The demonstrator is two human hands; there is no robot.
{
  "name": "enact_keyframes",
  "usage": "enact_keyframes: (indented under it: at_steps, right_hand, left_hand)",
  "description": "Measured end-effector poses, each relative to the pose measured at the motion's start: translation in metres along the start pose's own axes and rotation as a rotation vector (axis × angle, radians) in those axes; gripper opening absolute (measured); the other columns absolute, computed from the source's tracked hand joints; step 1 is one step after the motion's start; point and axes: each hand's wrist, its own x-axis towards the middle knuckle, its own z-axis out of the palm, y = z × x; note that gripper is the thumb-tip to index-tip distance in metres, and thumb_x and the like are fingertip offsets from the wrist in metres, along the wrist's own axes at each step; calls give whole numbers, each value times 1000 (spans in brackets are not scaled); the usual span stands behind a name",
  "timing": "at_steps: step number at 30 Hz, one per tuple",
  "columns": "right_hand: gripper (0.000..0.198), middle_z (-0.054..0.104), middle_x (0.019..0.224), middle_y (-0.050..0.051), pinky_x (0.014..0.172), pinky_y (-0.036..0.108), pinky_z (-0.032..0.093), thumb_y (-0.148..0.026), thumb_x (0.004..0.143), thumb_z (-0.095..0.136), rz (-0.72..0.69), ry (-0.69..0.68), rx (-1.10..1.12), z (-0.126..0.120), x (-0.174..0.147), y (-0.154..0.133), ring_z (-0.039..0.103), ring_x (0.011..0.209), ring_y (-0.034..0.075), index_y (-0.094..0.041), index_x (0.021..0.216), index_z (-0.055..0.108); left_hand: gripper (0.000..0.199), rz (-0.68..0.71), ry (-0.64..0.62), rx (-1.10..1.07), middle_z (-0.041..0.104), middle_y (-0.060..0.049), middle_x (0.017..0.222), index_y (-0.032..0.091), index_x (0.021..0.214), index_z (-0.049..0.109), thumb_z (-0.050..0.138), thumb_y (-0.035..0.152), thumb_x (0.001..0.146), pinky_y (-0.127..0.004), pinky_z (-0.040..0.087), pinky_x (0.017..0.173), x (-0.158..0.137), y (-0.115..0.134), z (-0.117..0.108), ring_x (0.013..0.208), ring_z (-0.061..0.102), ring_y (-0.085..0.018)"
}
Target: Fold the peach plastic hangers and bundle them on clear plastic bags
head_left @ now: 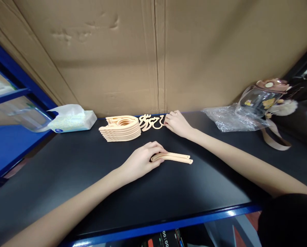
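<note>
My left hand (144,159) is closed on the left end of two slim, curved, beige hanger arms (177,157). They lie nearly together just above the dark table, with small holes at their ends. At the back, my right hand (178,124) has its fingers curled down beside a loose pile of beige hanger hooks (149,122). Its fingertips meet the rightmost hook, and what they hold, if anything, is hidden. Left of the hooks is a neat stack of beige folded hangers (121,129).
A tissue pack (71,119) lies at the back left. Crumpled clear plastic (233,118), a clear bottle (262,97) and its strap (277,139) are at the right. Cardboard (112,68) walls the back. Below the blue front edge (194,221), a phone (166,239) shows digits.
</note>
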Motion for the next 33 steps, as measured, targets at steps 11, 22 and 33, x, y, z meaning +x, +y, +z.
enact_keyframes:
  at_steps: [11,22,33]
  right_hand:
    - [32,67,99,13,81,38,27,-21,97,44,-36,-18,-3,3,6,0,51,91,23,-12,88,73]
    - [23,68,95,14,80,36,31,-16,92,47,-17,37,62,-8,3,3,52,91,24,-10,87,69]
    - [14,69,86,2,86,35,36,-17,87,56,-88,53,295,-63,-78,-5,57,86,18,-19,77,66]
  left_hand:
    - [33,5,-96,13,57,2,115,25,115,61,59,18,83,-25,46,87,-8,13,-2,96,60,-13]
    - [37,-13,-144,14,59,2,110,26,115,62,59,18,80,-21,46,71,-8,16,-7,78,58,-11]
    - [36,1,-162,48,60,3,110,27,118,61,60,20,82,-20,46,70,-10,16,-11,83,61,-12]
